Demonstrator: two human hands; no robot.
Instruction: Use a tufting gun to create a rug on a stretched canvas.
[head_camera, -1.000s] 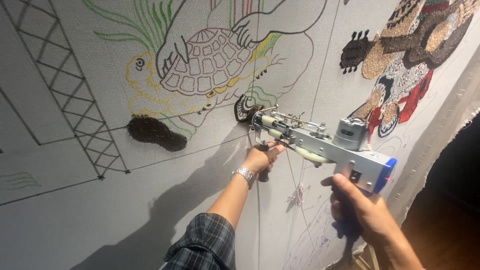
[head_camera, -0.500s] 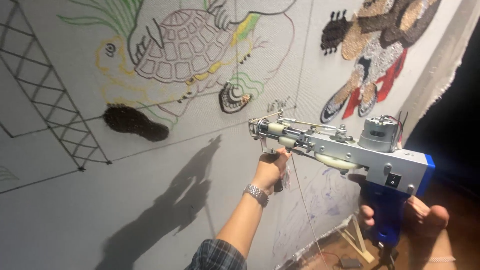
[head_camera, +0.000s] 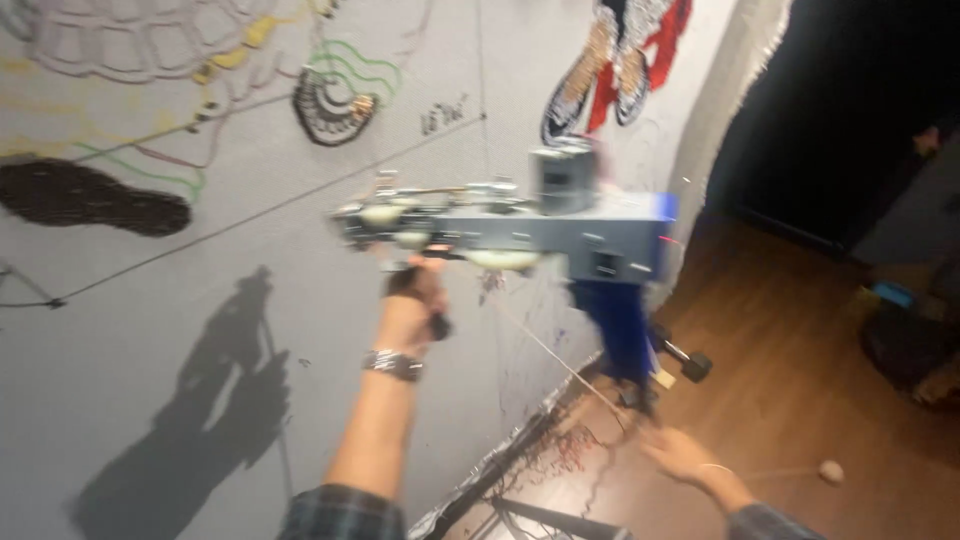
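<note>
Now the tufting gun (head_camera: 520, 225) hangs in front of the stretched grey cloth (head_camera: 200, 330), its long axis running nearly level from its needle end at about nine o'clock to its blue-edged motor block at three o'clock, with the blue grip pointing down toward six. Only the left hand (head_camera: 412, 305) is on it, fingers wrapped round the dark front handle just under the needle end, a metal wristwatch (head_camera: 394, 364) on that wrist. The right hand (head_camera: 680, 455) is well apart from the tool, low at about five o'clock from the grip, fingers spread loosely over the wooden floor (head_camera: 800, 400) and holding nothing that can be made out; a thin yarn strand (head_camera: 560, 355) trails down between gun and floor. Half a second earlier the right hand sat at the bottom of the blue grip; it has since dropped clear, and the view has swung toward the cloth's lower edge, so the turtle drawing (head_camera: 150, 40) sits higher in frame
</note>
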